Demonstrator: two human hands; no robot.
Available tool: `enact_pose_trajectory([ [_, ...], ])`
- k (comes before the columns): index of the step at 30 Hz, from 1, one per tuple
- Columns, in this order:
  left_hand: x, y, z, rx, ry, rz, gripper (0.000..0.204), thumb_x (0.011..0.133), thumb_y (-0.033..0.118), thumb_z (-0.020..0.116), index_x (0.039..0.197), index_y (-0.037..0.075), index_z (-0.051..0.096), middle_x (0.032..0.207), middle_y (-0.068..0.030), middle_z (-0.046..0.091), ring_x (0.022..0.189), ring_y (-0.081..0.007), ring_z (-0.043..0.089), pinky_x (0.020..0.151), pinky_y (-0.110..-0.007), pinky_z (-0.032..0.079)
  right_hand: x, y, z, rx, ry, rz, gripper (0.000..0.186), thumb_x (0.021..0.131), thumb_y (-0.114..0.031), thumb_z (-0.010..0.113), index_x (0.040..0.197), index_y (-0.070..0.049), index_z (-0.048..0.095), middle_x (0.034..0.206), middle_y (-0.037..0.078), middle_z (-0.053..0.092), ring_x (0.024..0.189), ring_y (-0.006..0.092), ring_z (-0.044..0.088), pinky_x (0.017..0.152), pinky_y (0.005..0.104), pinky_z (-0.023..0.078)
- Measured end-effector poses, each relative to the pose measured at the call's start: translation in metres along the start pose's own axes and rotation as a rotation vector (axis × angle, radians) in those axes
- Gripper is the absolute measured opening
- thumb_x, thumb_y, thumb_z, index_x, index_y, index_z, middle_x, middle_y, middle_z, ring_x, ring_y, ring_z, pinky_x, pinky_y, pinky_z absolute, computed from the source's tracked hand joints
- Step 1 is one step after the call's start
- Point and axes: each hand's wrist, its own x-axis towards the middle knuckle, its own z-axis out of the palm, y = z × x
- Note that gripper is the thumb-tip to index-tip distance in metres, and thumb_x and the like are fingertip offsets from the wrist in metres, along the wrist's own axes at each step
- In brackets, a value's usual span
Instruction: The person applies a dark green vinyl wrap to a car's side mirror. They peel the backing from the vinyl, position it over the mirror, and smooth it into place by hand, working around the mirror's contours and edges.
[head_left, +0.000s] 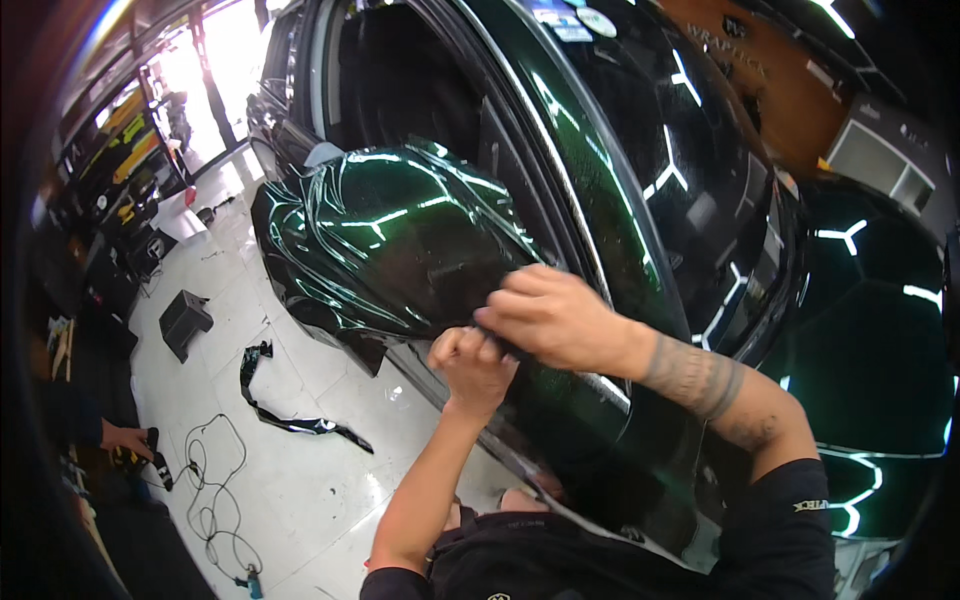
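Note:
A sheet of glossy dark green wrap film (410,235) drapes over the car's side mirror, which it hides. Folds and creases run through its far and left parts, while its middle is smoother. My left hand (470,365) is closed on the film's near edge, knuckles up. Right beside it, my right hand (550,318) has its fingers bent and pressed together on the same edge, close to the car door. The fingertips of both hands are partly hidden.
The dark green car's windshield (690,170) and hood (870,350) lie to the right. On the tiled floor are a black step stool (186,325), a crumpled film strip (290,424) and a looped cable (213,500). At the left edge another person's hand (125,438) shows.

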Motion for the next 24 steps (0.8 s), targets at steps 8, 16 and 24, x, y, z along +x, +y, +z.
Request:
enact_pose_trajectory([
  [8,0.177,-0.046,-0.133,-0.422,-0.783,0.246,0.024,0.072,0.011,0.080,0.089,0.007,0.063,0.085,-0.0089,0.060,0.083,-0.0296,0.059,0.073,-0.040,0.045,0.011,-0.011,-0.063,0.169,-0.250,0.252,0.027,0.066,-0.006,0.068,0.093,-0.006,0.073,0.086,0.005,0.057,0.087,0.0250,0.060,0.071,0.0381,0.054],
  [16,0.304,-0.085,-0.025,-0.685,-0.910,0.670,0.012,0.087,0.008,0.065,0.095,-0.001,0.066,0.089,-0.0153,0.066,0.086,-0.0355,0.062,0.080,-0.043,0.048,-0.017,-0.053,0.013,0.027,-0.214,0.621,0.023,0.074,-0.009,0.066,0.094,-0.009,0.075,0.089,0.004,0.059,0.087,0.0235,0.059,0.079,0.0389,0.049],
  [24,0.283,-0.035,0.053,-0.517,-1.596,1.028,0.030,0.094,0.025,0.064,0.103,-0.003,0.070,0.094,-0.0235,0.071,0.094,-0.0397,0.067,0.083,-0.046,0.051,0.011,-0.091,0.003,-0.059,0.307,1.033,0.051,0.060,0.010,0.064,0.108,-0.007,0.072,0.097,0.008,0.063,0.088,0.0285,0.061,0.076,0.0381,0.052],
])
